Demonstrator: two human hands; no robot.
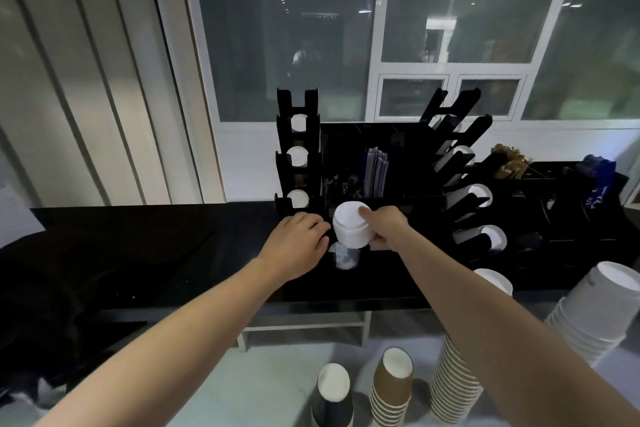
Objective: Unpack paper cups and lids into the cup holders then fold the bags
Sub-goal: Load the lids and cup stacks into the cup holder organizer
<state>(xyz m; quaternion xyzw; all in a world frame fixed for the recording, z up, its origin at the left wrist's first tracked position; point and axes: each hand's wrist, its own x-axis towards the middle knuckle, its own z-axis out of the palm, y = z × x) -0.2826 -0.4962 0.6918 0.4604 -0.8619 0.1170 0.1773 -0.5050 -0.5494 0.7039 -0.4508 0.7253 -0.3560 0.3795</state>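
Judging from the stock on hand, the job sits near its middle; the black cup holder (pixel 298 163) at the left shows three white rounds in its slots, the slanted rack (pixel 464 170) at the right shows about four, yet four loose stacks wait in the foreground: a tall white stack (pixel 595 312), a ribbed tan stack (pixel 450 385), a brown stack (pixel 391 388) and a dark stack (pixel 332 395); no bags are clearly visible, so folding appears undone; one stack of white lids (pixel 349 225) hovers at the holder's base, the right hand (pixel 384 227) curled round it, while the left hand (pixel 298 239) rests beside it, fingers bent, apparently holding nothing.
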